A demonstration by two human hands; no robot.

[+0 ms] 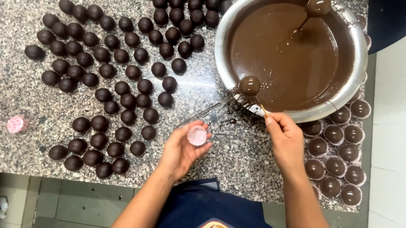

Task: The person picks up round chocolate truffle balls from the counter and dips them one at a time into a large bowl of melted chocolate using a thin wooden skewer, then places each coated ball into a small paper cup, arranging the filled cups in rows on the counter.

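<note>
Left hand (183, 150) cupped around small pink paper cup (197, 136); right hand (284, 138) pinching thin wire dipping fork (255, 103) bearing glossy chocolate-coated ball (249, 85) over round steel bowl (348, 90).

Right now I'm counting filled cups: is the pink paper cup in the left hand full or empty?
Empty. The pink paper cup, held in the left hand, shows only its pale inside; the coated ball sits on the fork at the bowl's rim.
</note>
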